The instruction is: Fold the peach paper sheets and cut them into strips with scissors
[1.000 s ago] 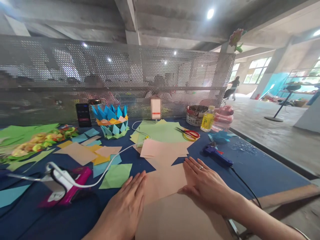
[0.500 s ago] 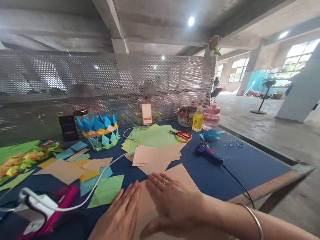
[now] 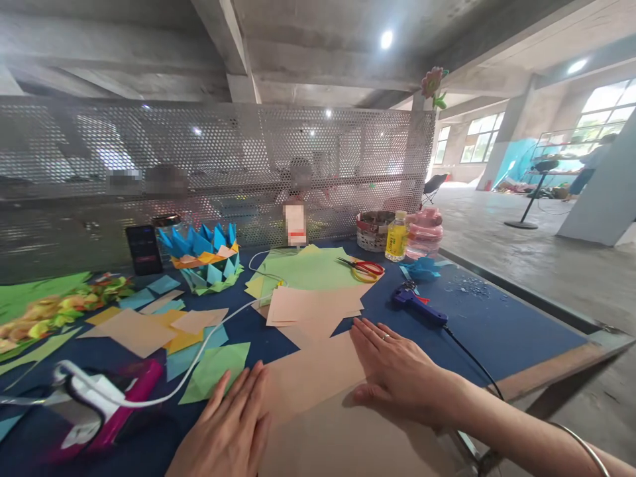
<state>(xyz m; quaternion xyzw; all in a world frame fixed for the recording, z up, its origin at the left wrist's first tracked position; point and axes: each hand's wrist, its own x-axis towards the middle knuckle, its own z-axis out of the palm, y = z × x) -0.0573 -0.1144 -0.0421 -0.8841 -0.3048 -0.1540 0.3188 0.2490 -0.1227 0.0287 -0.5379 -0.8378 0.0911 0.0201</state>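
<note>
Peach sheet (image 3: pixel 313 377) at lower centre, between a flat left hand (image 3: pixel 229 421) and a flat right hand (image 3: pixel 402 371).
Each grip is spread open and clamped on nothing: the right fingers lie together over the sheet's right edge, thumb apart below them, while the left hand lies along its left edge, fingers slightly parted; whether it presses down, I cannot tell. The right hand reaches higher in the frame and farther onto the paper. A slanting edge crosses the sheet, rising from lower left to right; its long axis is unclear, since the paper runs off the bottom of the frame.
</note>
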